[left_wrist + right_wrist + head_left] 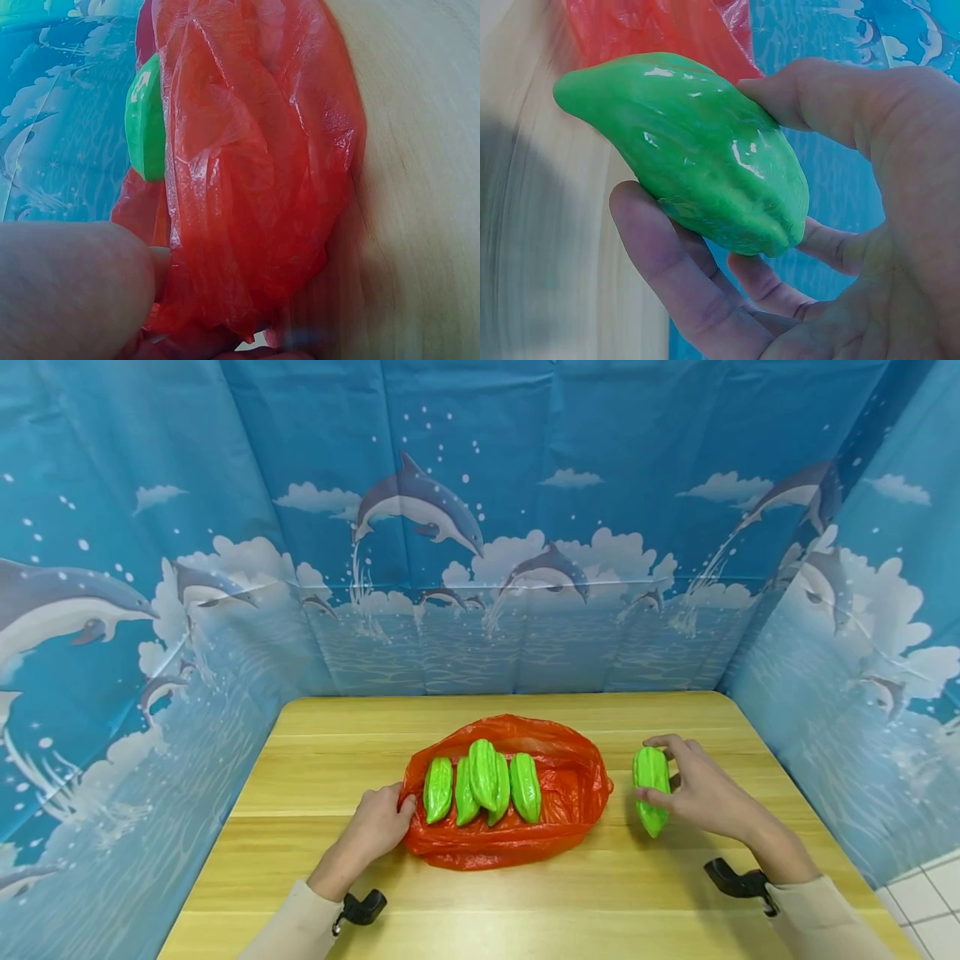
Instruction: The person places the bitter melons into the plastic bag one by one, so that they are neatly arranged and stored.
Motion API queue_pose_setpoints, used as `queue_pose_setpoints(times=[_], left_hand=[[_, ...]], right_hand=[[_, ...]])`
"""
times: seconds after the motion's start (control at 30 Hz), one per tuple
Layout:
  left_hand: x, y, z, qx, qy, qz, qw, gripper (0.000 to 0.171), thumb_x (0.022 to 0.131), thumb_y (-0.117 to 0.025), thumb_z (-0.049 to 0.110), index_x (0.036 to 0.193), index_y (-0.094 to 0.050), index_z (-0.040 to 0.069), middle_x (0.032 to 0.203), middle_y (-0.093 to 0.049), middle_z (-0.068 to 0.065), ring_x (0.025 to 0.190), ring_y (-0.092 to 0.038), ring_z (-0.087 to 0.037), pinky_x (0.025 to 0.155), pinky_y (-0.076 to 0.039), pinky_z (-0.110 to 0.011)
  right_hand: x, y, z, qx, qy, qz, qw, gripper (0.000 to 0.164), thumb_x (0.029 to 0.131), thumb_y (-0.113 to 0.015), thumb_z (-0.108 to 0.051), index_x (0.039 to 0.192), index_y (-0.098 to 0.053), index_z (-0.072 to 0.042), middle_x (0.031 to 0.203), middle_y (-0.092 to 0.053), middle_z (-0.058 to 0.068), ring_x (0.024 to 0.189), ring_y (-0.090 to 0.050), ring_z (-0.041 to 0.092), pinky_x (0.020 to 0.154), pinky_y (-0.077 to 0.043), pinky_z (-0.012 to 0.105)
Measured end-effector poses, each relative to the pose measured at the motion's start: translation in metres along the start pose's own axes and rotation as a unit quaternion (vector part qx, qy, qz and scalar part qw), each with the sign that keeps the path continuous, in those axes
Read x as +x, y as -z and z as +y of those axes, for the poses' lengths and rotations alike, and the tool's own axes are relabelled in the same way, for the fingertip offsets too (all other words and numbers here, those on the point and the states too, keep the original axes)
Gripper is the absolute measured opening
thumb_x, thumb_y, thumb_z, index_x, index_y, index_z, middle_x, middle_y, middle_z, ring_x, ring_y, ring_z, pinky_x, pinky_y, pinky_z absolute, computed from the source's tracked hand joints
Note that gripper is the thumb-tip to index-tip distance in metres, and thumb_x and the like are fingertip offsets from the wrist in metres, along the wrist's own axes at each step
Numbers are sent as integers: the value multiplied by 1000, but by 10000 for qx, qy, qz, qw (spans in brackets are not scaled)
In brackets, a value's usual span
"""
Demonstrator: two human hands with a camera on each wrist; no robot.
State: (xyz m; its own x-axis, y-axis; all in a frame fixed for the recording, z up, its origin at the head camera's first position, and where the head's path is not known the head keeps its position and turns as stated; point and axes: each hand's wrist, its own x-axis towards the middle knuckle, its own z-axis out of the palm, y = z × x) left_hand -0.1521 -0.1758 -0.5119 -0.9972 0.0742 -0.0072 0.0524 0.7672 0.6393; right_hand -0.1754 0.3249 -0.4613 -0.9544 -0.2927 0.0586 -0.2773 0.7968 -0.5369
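Note:
My right hand (693, 781) grips a glossy green ridged fruit (651, 777), pointed at one end, just right of the bag. In the right wrist view the thumb lies on one side of the green fruit (697, 150) and the fingers on the other. A red plastic bag (495, 852) lies spread open on the table. Several like green fruits (483, 774) sit inside it, one on top of others. My left hand (377, 822) pinches the bag's left rim. The left wrist view shows the thumb (75, 285) against the red film (247, 172); the other fingers are mostly hidden.
The light wooden table (525, 918) carries the bag. A blue curtain (480, 635) printed with dolphins hangs behind the table and along both sides. White floor tiles (926, 893) show at the lower right.

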Motion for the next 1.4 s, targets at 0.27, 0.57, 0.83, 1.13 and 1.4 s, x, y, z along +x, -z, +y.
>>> queue_pose_setpoints(times=[0.27, 0.57, 0.83, 1.13, 1.4], left_hand=[[0, 0, 0, -43, -11, -10, 10000, 21, 118, -62, 14, 120, -76, -1, 69, -58, -4, 53, -56, -16, 50, -46, -28], [0, -1, 0, -80, 0, -15, 10000, 22, 118, -61, 14, 122, -76, -2, 69, -58, -4, 53, -56, -17, 50, -46, -28], [-1, 0, 0, -96, -23, -7, 10000, 20, 118, -61, 13, 120, -76, -2, 68, -58, -4, 52, -56, -17, 50, -46, -28], [0, 0, 0, -41, -45, 5, 10000, 20, 118, -61, 13, 119, -76, 0, 69, -58, -4, 53, -56, -16, 50, -45, -28], [0, 0, -1, -41, -72, -8, 10000, 20, 119, -61, 13, 118, -76, 1, 69, -58, -3, 53, -55, -16, 50, -45, -28]], right_hand=[[3, 1, -10, 90, 114, 24, 9999, 82, 102, -93, -36, 161, -50, 2, 145, -60, 32, 115, -64, 35, 85, -64, 42], [4, 1, -20, 88, 189, -36, 9998, 86, 102, -93, -38, 164, -48, 0, 145, -59, 32, 108, -71, 29, 82, -65, 40], [6, 0, -27, 48, 225, -39, 9997, 85, 103, -92, -36, 167, -48, 0, 145, -58, 31, 103, -74, 22, 83, -64, 40], [6, 1, -34, 46, 214, -13, 9998, 91, 102, -92, -39, 169, -46, 2, 142, -57, 29, 104, -72, 25, 83, -63, 39], [8, 4, -42, 27, 234, -61, 9997, 92, 103, -91, -42, 171, -45, 1, 146, -56, 30, 106, -73, 26, 81, -63, 40]])
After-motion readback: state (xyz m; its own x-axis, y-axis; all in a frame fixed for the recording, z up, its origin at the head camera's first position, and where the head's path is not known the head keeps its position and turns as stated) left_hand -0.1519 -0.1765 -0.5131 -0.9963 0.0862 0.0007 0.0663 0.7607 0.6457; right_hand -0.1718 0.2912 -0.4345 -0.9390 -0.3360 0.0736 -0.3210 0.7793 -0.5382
